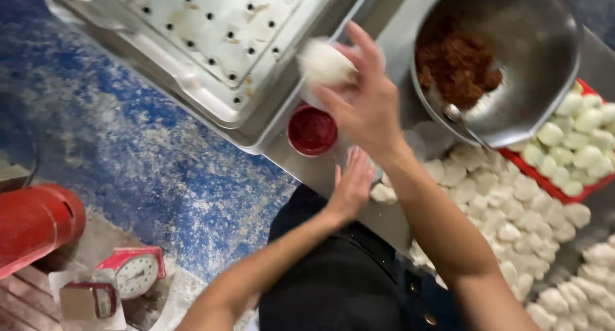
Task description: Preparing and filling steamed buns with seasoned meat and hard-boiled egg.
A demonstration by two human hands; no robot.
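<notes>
The blue-and-white speckled floor [128, 158] fills the left half of the frame; a grey steel table [333, 168] runs diagonally from upper centre to lower right; on it, at upper left, sits a perforated metal steamer tray [211, 43], and at upper right a large round metal bowl [532, 56] tilts, holding brown crumbly filling [456, 65] and a spoon; a heap of small white dough pieces [506, 203] spreads across the right of the table, more of them in a red tray [544, 177] at the right edge; a small red round cup [312, 130] stands at centre; the right hand [368, 100], in the upper centre, grips a blurred white dough ball [323, 65] just above the steamer tray's corner; the left hand [351, 184], just below, lies flat and empty, fingers spread on the table edge; a red scale [136, 272] sits at lower left.
</notes>
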